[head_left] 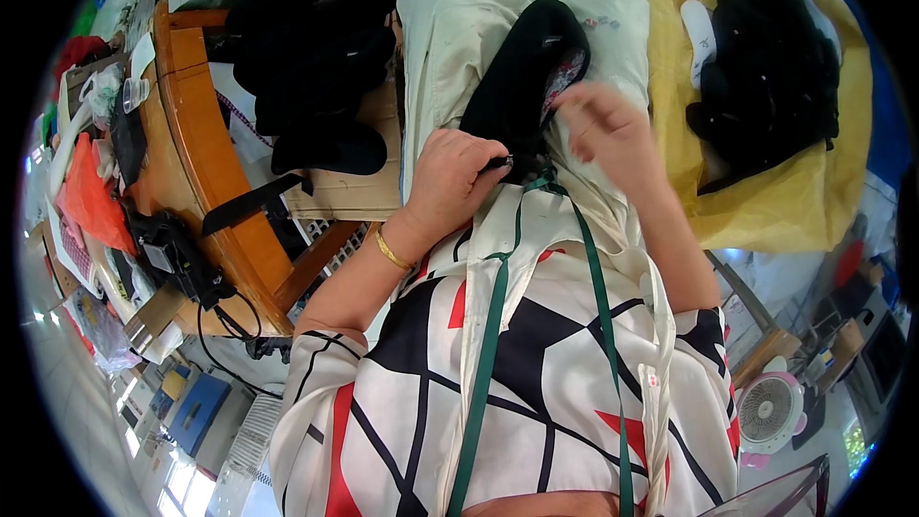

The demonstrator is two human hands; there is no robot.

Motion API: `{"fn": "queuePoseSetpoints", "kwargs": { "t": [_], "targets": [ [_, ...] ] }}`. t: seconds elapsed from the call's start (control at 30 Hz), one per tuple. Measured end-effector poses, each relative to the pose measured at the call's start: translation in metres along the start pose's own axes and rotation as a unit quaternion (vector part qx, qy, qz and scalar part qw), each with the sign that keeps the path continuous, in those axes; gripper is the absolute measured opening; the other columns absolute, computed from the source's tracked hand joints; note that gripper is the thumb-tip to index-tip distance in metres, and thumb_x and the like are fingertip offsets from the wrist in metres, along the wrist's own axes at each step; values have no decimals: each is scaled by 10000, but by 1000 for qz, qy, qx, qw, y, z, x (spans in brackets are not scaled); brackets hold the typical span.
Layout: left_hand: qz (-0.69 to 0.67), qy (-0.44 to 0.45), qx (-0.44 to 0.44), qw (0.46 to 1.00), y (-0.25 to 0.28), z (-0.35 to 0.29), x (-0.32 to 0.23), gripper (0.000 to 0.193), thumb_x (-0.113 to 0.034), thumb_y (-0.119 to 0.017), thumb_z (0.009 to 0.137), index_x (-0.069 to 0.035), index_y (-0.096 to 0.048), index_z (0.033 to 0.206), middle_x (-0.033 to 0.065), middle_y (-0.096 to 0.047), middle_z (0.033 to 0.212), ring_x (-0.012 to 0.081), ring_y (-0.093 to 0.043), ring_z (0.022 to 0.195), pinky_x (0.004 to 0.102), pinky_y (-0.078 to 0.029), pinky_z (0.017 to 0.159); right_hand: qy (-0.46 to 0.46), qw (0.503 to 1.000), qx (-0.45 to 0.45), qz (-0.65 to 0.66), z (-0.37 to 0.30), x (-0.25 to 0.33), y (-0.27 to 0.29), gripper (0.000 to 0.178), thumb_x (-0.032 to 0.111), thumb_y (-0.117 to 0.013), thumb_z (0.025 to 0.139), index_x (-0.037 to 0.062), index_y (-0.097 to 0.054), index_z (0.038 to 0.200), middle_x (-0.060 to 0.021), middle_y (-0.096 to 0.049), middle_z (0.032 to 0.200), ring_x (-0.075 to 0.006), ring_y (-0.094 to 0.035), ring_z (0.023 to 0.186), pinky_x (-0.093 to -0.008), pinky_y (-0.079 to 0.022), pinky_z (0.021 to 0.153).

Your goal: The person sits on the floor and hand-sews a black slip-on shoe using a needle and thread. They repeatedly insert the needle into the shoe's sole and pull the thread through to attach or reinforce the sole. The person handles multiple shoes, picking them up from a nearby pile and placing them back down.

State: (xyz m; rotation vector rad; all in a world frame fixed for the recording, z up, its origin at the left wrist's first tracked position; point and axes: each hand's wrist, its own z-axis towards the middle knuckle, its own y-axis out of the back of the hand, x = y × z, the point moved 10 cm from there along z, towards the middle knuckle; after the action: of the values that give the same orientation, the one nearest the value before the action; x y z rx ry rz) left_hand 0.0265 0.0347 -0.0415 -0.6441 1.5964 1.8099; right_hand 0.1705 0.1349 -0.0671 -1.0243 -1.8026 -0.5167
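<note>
A black cloth shoe [512, 62] with a patterned lining lies on a white cloth-covered pad [436, 48] in front of me. My left hand [448, 177] is closed on the shoe's near end, where a small dark piece shows between thumb and forefinger. Beside the shoe's right edge, my right hand [608, 124] is raised with its fingers bent. Motion smears those fingers, so whether they hold anything is unclear. Green apron straps [592, 297] run down from just below the shoe.
Several black shoes [306, 57] are heaped on a cardboard box [383, 177] at left, beside a wooden stand [201, 124]. On the right, a yellow sheet [766, 220] holds more black pieces [766, 77] and a white insole [699, 33]. A fan [769, 407] stands lower right.
</note>
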Motion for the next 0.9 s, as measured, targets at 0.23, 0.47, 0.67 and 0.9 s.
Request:
{"fn": "queuePoseSetpoints", "kwargs": {
  "t": [0.23,0.47,0.67,0.9],
  "targets": [
    [-7,8,-67,998,7,-8,1,220,-70,-772,741,-94,-634,910,46,-655,824,269,-606,784,385,-432,735,173,933,70,-309,-25,-6,-46,113,136,-624,901,71,-677,977,-169,-645,710,-350,-635,647,-412,-503,595],
    [-7,21,-87,996,6,-9,3,243,-53,-791,719,-99,-637,902,43,-655,817,264,-604,770,380,-441,727,161,930,74,-322,-27,-13,-46,126,145,-608,901,71,-680,974,-171,-650,705,-368,-633,648,-446,-497,602],
    [-9,25,-88,996,6,-9,4,243,-56,-798,718,-102,-642,899,43,-650,808,265,-602,765,379,-443,726,129,930,91,-331,-26,-15,-46,153,118,-615,898,46,-682,1015,-183,-674,793,-365,-653,706,-406,-521,645],
    [-1,25,-85,996,6,-9,3,251,-25,-789,708,-102,-644,898,42,-649,802,261,-604,761,379,-447,722,181,923,71,-331,-28,-8,-51,112,155,-595,921,64,-640,967,-174,-633,676,-374,-622,617,-455,-487,567]
  ]
}}
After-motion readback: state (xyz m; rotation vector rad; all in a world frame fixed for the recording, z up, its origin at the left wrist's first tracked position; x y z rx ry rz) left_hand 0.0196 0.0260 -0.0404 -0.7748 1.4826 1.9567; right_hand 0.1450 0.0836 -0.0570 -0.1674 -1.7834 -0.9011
